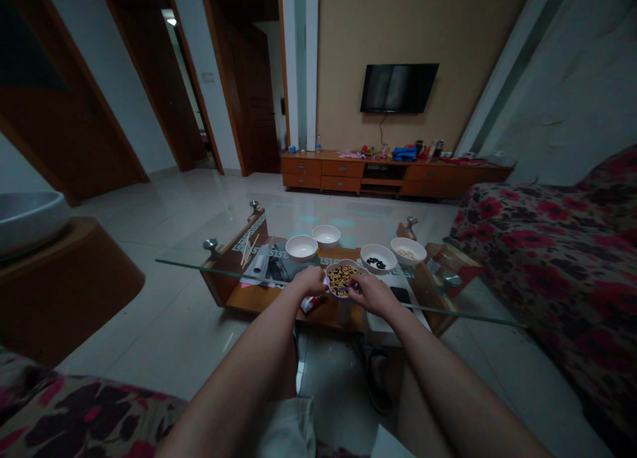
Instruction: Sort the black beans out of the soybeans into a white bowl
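Observation:
A bowl (339, 296) full of mixed yellow and dark beans (343, 275) sits near the front edge of the glass table. My left hand (312, 281) is closed on its left rim. At the right side of the same bowl, my right hand (367, 292) has its fingers pinched over the beans; a small dark thing shows at the fingertips, too small to name. Behind it stands a white bowl with black pieces (377, 263), and farther right a white bowl with pale pieces (407, 253). Two white bowls, the nearer (301, 248) and the farther (326, 236), stand at the back left.
Chopsticks (249, 249) and a white roll (259, 261) lie to the left. The glass tabletop (293, 212) has exposed edges and metal supports (211, 245). Under the glass are a red-and-white packet (311, 303) and other items. A floral sofa (547, 245) flanks the right.

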Action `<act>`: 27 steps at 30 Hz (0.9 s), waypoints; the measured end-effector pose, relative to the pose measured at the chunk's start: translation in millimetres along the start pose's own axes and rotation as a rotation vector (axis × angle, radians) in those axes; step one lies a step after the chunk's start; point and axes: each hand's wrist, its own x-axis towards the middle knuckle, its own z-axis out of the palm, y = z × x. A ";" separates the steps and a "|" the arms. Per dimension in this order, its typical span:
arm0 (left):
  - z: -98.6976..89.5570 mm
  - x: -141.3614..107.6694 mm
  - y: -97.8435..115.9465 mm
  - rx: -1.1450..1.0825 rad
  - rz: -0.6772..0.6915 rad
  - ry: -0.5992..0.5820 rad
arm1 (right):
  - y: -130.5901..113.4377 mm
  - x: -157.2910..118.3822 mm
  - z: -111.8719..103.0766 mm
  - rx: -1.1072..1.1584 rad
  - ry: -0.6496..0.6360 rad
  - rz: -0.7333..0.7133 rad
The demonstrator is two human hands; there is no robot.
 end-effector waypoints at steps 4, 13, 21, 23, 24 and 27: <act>0.3 0.5 -0.8 0.001 0.002 -0.005 | 1.8 0.6 1.3 0.015 0.010 -0.011; 0.1 0.8 0.0 0.009 0.001 -0.007 | 3.4 0.9 3.8 0.034 0.025 -0.009; -0.8 0.0 0.7 -0.001 0.003 -0.002 | 2.8 1.1 2.9 0.029 0.015 -0.021; 0.5 1.3 -0.5 -0.001 0.004 -0.003 | 2.7 1.4 3.2 0.025 0.014 -0.013; 1.3 2.0 -1.2 -0.002 0.003 -0.002 | 2.6 1.5 3.2 0.025 0.015 -0.011; 3.3 3.7 -3.0 -0.002 0.006 0.006 | 1.6 0.9 2.2 0.023 0.015 -0.012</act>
